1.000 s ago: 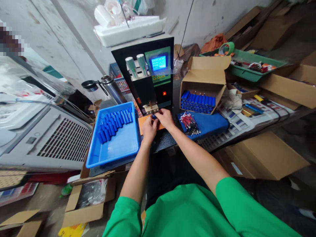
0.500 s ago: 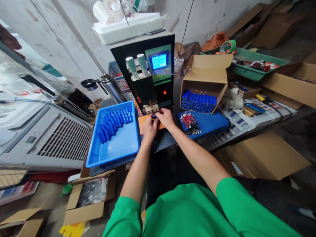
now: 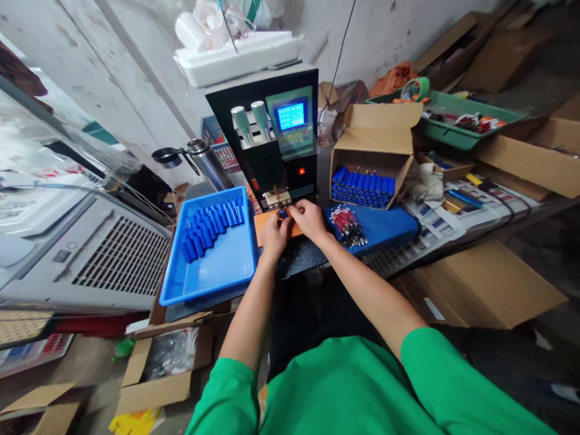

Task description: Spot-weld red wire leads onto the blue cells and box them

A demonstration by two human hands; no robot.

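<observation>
Under the electrode tips of a spot welder [image 3: 260, 160], my left hand [image 3: 274, 234] is closed on a blue cylindrical battery cell [image 3: 283, 213], over an orange board [image 3: 294, 230]. My right hand [image 3: 310, 220] is just to the right, fingers pinched beside the cell's end. Whatever sits in that pinch is too small to make out. To the left, a blue tray [image 3: 220, 275] holds several blue cells in rows. On the right, a cardboard box [image 3: 378, 134] is stacked with more cells. Before it lies a pile of red and black wire leads [image 3: 347, 225] on a blue surface.
A steel thermos [image 3: 208, 164] with its cup lid stands behind the tray. White foam [image 3: 240, 57] rests on top of the welder. A green bin [image 3: 475, 115] with wires and tape is at the back right. An open carton [image 3: 156, 386] lies on the floor.
My right hand has shifted slightly right, so more of the blue cell shows between my hands. My left hand stays nearly in place. The whole view has moved a little.
</observation>
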